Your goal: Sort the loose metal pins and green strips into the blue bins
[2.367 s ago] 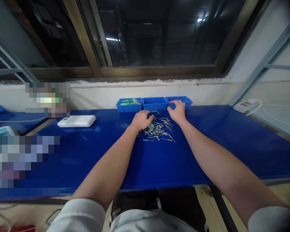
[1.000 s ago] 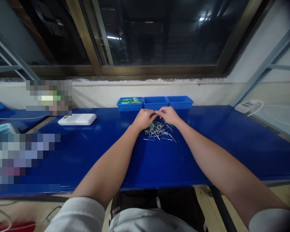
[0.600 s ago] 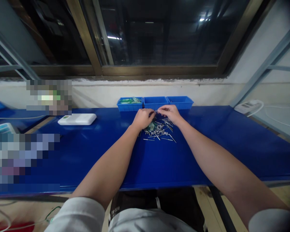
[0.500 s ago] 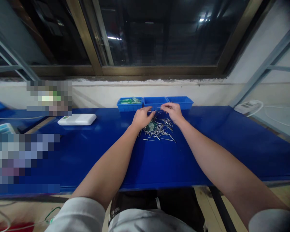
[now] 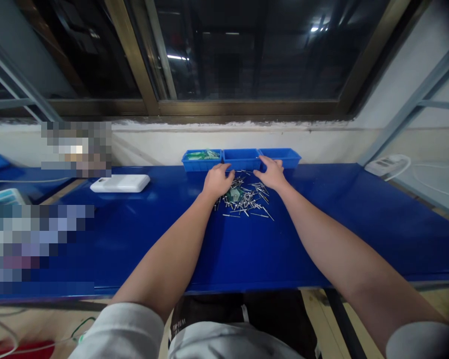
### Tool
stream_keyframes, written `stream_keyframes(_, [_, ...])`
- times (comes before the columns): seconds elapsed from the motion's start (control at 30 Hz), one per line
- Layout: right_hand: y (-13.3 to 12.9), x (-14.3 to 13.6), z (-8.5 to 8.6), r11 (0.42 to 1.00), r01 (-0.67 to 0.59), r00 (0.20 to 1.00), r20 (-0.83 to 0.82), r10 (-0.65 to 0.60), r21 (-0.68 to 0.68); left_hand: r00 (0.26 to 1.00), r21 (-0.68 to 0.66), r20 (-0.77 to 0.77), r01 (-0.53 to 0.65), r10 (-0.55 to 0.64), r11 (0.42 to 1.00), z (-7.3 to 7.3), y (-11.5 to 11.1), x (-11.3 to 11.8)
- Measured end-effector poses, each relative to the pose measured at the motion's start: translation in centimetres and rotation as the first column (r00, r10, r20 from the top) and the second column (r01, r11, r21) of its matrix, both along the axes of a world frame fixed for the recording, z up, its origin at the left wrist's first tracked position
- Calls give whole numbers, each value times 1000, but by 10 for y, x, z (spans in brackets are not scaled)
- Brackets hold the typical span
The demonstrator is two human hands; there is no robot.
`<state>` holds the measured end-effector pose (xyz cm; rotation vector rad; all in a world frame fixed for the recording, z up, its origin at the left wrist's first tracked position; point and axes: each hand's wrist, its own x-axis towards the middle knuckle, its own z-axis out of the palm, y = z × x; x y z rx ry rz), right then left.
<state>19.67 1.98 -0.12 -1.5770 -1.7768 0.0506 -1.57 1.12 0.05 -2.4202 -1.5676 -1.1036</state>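
Slim silvery metal pins (image 5: 246,201) lie crossed on the glossy blue surface (image 5: 239,259); pinching singly is advisable. Left hand (image 5: 217,180), right hand (image 5: 272,172): both grips unclenched, fingers parted.

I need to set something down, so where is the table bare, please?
Free: between white box and left arm; between the arms, nearer than the metal pins; between right arm and power strip. Crowded: from the pins to the bins.
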Motion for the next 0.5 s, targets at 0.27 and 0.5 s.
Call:
stream_keyframes(0.27, [3, 0, -8, 992, -120, 993, 16, 120, 41, 1000, -29, -4, 28, -29, 999, 0, 0, -1])
stream_keyframes(0.5, [-3, -4, 4, 975, -185, 983, 12, 185, 124, 1000, -85, -17, -2, 0, 996, 9, -9, 2])
